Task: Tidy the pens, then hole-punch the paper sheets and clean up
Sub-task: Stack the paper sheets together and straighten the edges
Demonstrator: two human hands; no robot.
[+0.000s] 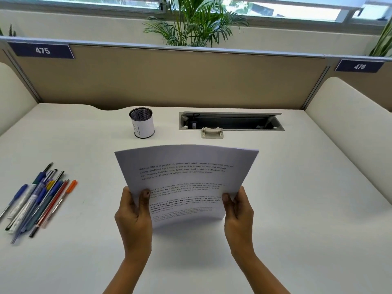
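The left hand and the right hand are seen closest. Each is curled round a lower side edge of a thin stack of white printed paper sheets, with the thumb pressed on the front face. The stack is held upright over the white desk top; whether its lower edge touches the desk cannot be told.

At nine o'clock from the hands, a loose bundle of blue, red, orange and black pens is laid on the desk. It is well apart from the round black-mesh pen cup with a white wrap at eleven o'clock, in which no pens can be made out. At twelve o'clock, just before the open grey cable tray, a small cream object is stood, taken to be the hole punch.

The paper step is judged to be in hand, though the pens are not yet tidied. Squaring of the sheet edges is called for next, after which one edge would be fed into the punch.
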